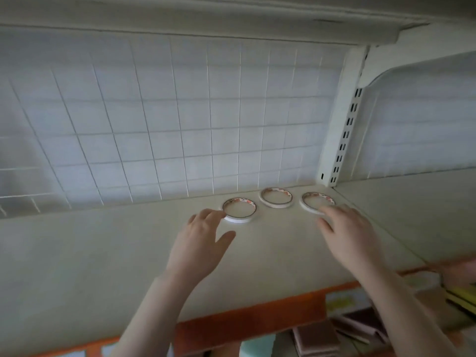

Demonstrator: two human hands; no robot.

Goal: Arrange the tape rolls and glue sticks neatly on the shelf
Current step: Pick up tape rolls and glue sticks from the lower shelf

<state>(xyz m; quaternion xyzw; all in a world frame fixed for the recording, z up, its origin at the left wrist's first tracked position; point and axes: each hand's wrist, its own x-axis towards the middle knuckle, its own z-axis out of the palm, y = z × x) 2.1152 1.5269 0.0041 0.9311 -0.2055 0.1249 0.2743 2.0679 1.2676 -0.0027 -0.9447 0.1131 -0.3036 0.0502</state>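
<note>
Near edge: orange shelf lip [247, 323], blurred items below it. Both forearms reach up over the cream shelf [103, 253]. L hand [203, 243]: grip released, fingers spread, fingertips touching the left tape roll [239, 210] at its near-left rim. R hand [347, 233]: grip released, fingertips on the right tape roll [318, 202]. Middle tape roll [276, 197] lies flat between them, slightly farther back, apart from both. Behind: wire grid panel [180, 112], slotted upright [345, 124] at R.

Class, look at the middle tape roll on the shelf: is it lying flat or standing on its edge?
Lying flat. The middle tape roll shows its full ring and open centre facing up, resting on the shelf.
</note>
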